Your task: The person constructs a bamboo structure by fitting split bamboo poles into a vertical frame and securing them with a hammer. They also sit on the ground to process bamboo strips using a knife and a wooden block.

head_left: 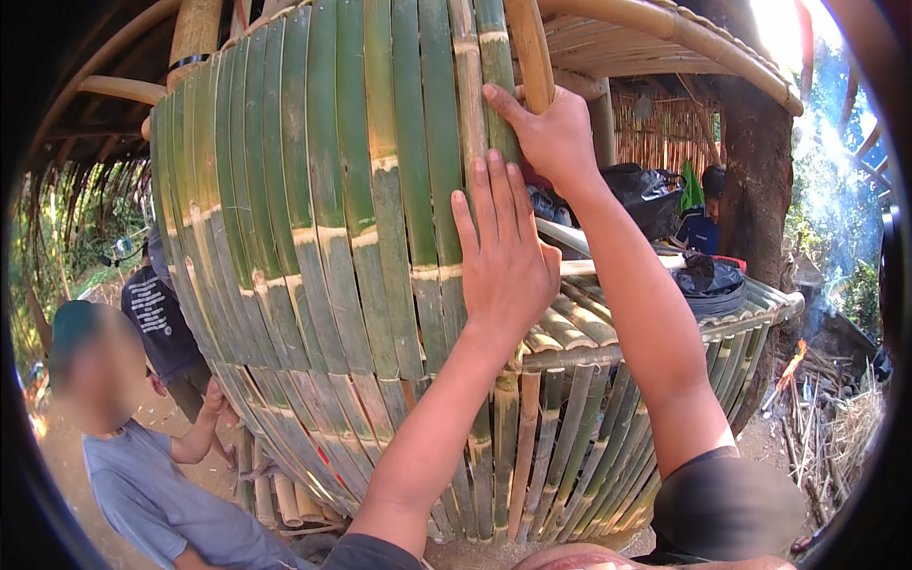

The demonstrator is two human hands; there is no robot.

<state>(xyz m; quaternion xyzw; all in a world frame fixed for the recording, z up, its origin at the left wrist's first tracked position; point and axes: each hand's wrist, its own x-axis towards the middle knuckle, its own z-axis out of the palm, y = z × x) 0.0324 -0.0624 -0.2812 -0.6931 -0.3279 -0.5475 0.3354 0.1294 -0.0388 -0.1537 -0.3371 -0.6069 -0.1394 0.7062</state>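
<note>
A tall curved wall of split bamboo slats (328,190), green above and paler below, stands right before me. My left hand (508,252) lies flat against its right part, fingers stretched upward across the slats. Higher up at the wall's right edge, my right hand (551,133) is closed round the edge bamboo slat (496,62), thumb across its front. The other fingers are mostly hidden behind. A brown wooden pole (532,52) runs down into the crook between that thumb and forefinger; whether it is gripped too, I cannot tell.
A bamboo ledge (608,332) holding black bags (708,275) juts out at right. At left a person in a grey shirt (180,494) has a hand by the wall; another in dark clothing (161,318) stands behind. A small fire (793,361) burns at far right.
</note>
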